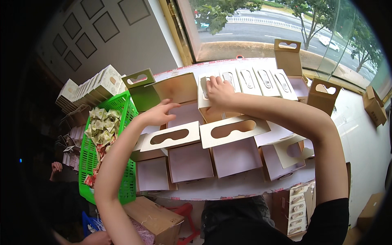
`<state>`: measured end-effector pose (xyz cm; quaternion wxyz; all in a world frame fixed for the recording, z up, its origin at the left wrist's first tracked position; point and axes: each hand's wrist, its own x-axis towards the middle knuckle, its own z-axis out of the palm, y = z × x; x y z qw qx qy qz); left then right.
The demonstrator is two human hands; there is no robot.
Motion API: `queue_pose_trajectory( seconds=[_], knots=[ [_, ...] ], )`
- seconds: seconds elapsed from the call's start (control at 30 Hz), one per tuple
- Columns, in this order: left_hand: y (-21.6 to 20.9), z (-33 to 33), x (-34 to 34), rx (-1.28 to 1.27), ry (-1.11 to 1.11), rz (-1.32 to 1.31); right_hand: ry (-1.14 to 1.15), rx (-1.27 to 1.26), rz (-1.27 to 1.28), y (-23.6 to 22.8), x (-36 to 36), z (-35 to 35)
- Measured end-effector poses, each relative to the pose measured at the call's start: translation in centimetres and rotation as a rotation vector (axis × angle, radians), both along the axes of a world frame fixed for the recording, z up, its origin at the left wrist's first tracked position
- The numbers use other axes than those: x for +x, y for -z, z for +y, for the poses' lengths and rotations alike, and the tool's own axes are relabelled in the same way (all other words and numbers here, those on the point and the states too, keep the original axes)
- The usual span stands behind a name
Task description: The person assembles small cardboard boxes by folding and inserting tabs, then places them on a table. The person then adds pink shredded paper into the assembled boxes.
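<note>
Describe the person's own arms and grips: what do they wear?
The left grip and right grip are bare hands, without gloves. Both forearms are bare, with no watch or band visible. A short black sleeve shows on the right; no left sleeve shows.

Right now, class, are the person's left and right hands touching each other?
Apart: the head view shows the left hand and right hand separated sideways, with part of an open box visible between them.

2 middle front boxes (pixel 190 163) are open above — cutout flaps (pixel 261 125) block their far side.
</note>
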<state>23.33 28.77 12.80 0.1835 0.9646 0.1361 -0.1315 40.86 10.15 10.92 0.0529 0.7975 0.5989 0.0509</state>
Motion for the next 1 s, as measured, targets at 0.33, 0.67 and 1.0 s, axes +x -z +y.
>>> queue_pose_trajectory(
  seconds=[0.33,0.67,1.0],
  knots=[
    [-0.5,-0.2,0.0,0.041,-0.080,0.011,-0.092,0.010,0.333,-0.7,0.9,0.7],
    [-3.1,-3.4,-1.1,-0.073,-0.182,-0.166,-0.101,0.248,0.812,-4.6,3.4,0.5],
    [-7.0,-8.3,-1.1,-0.287,-0.054,-0.753,-0.199,0.711,0.930,-14.3,3.2,-7.5]
  ],
)
